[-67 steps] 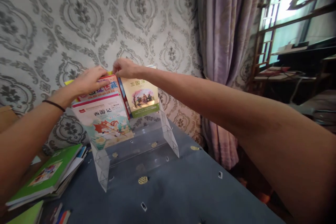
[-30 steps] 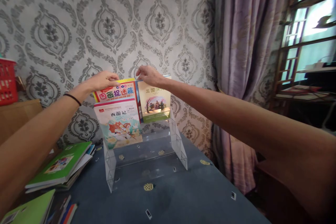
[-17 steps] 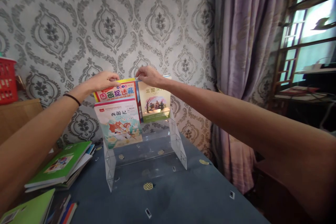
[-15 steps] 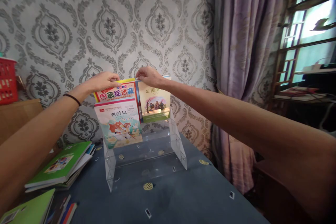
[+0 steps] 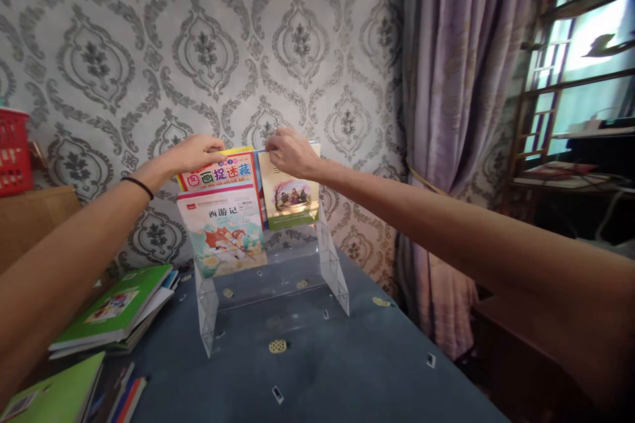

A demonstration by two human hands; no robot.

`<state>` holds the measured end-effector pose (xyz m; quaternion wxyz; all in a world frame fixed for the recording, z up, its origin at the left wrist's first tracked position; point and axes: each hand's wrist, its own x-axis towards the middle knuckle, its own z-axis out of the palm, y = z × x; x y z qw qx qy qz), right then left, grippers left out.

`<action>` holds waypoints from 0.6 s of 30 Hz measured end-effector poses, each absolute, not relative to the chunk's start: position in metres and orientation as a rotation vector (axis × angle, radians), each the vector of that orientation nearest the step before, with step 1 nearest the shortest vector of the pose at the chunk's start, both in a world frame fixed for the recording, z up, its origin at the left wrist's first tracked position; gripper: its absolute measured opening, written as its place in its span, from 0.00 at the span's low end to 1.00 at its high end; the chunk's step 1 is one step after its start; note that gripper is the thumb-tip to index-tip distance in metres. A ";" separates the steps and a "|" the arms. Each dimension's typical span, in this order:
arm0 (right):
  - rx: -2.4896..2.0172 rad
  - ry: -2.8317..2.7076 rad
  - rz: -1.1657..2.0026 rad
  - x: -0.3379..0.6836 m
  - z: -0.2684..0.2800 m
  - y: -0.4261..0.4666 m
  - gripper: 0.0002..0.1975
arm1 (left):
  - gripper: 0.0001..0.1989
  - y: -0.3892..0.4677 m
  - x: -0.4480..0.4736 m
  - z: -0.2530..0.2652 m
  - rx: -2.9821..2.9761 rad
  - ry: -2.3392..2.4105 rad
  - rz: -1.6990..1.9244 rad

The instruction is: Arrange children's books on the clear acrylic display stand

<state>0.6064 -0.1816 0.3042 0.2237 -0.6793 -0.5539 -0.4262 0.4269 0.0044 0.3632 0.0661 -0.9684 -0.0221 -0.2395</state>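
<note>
A clear acrylic book rack [image 5: 333, 274] stands on the table with books leaning in its tiers. At the upper left tier is a red-and-yellow picture book [image 5: 221, 173], and my left hand [image 5: 198, 151] has its fingers curled over the top edge. My right hand [image 5: 292, 153] grips the top of a beige-and-green storybook [image 5: 292, 201] at the upper right, hiding most of its title. Blue book edges show behind it. In front of the picture book rests a white storybook [image 5: 225, 231] with a painted cover, touched by neither hand.
A stack of books with a green cover [image 5: 114, 307] lies left of the rack, with another pile topped by a light green book [image 5: 54, 393] nearer me. A red basket [image 5: 14, 149] sits on a cardboard box [image 5: 42, 221]. Patterned wall behind; purple curtain [image 5: 446, 79] at right.
My right hand has shifted a little right along the storybook's top edge and now covers more of its title. My left hand stays at the picture book. The view has drifted slightly.
</note>
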 end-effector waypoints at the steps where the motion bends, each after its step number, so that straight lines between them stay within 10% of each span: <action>1: -1.897 -1.542 -1.198 0.607 0.302 -0.182 0.12 | 0.19 0.004 0.427 0.363 -2.918 -0.089 -0.711; 18: -2.097 -1.512 -0.940 0.599 0.313 -0.184 0.07 | 0.19 0.006 0.429 0.359 -2.857 -0.168 -0.700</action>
